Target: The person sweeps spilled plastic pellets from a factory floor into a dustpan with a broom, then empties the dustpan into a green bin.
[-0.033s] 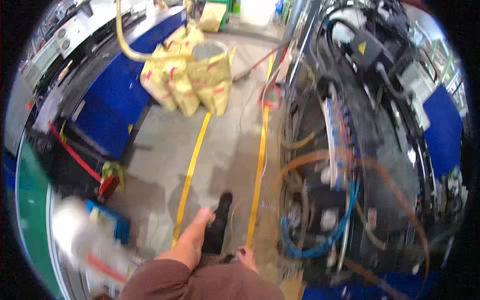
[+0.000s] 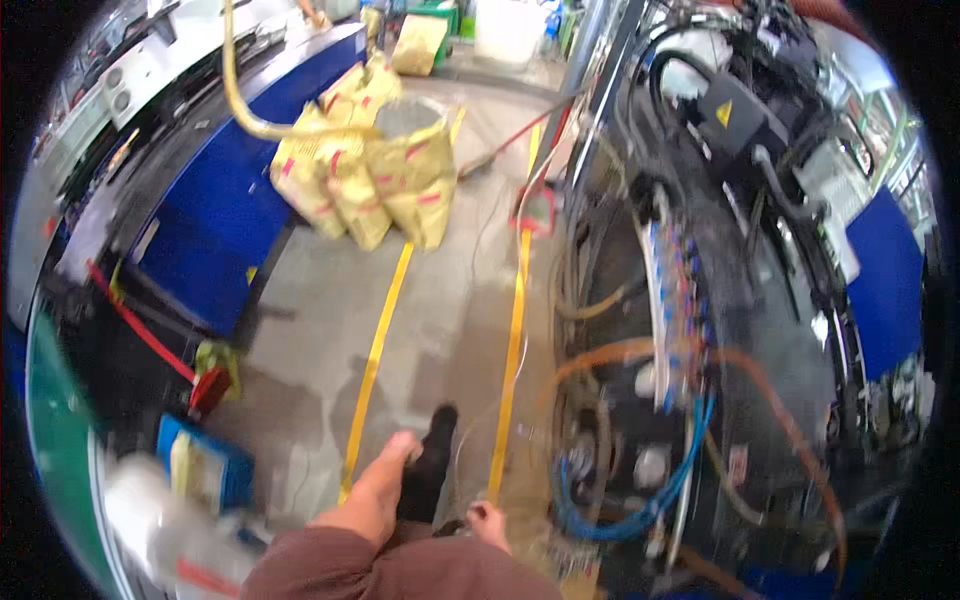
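My left hand [image 2: 403, 447] hangs low in front of me, beside my dark-clad leg and shoe [image 2: 432, 460]. Its fingers are smeared and partly turned away, and I make out nothing in it. Close to my body on the right is my right hand [image 2: 487, 522], small and blurred, its fingers seemingly curled. Whether it holds anything is hidden. Neither hand visibly touches the equipment around me. Both are above a grey floor [image 2: 440, 330] with two yellow lines.
Yellow-brown sacks [image 2: 360, 180] stand ahead, with a pale hose [image 2: 240, 105] running to them. Black machinery with blue tubes [image 2: 690, 455] and an orange hose [image 2: 790, 430] lines the right. At left are blue panels [image 2: 225, 220], a red-handled tool [image 2: 208, 390] and a blue box [image 2: 235, 470]. Another person's hand [image 2: 318, 18] shows far off.
The view has shifted slightly, so the sacks and floor lines sit a little lower and further left. Both my hands have dropped slightly in the picture. Another person's hand has appeared at the top.
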{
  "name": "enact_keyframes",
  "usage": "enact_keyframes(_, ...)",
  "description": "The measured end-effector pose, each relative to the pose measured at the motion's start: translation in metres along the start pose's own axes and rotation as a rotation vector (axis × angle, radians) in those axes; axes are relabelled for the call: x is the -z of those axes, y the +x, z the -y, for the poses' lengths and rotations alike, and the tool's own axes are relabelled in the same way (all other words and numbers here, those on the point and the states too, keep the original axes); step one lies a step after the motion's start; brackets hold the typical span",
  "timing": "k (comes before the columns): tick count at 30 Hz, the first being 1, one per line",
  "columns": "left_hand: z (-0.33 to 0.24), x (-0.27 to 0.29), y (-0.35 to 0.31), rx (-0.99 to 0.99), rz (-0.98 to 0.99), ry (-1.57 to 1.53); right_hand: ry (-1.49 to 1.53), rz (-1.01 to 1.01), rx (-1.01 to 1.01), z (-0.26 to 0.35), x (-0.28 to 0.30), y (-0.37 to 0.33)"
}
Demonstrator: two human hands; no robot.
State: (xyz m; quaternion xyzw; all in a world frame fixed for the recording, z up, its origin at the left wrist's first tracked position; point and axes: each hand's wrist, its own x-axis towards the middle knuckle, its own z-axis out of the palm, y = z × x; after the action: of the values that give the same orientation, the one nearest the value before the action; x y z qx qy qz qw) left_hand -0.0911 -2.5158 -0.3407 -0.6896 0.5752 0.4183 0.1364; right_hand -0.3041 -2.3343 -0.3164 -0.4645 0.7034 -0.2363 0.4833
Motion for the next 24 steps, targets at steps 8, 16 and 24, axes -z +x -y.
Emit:
enact_keyframes(8, -0.05, 0.221, 0.101, -0.192, -0.389, -0.638, -0.347, 0.044, 0.179, 0.164, 0.08, 0.229)
enact_keyframes(16, -0.073, 0.265, 0.162, 0.032, -0.313, -0.584, -0.208, 0.01, -0.027, 0.211, 0.148, 0.349)
enact_keyframes(24, -0.114, 0.333, 0.291, 0.124, 0.043, -0.566, 0.055, 0.024, -0.13, 0.275, 0.178, 0.552)
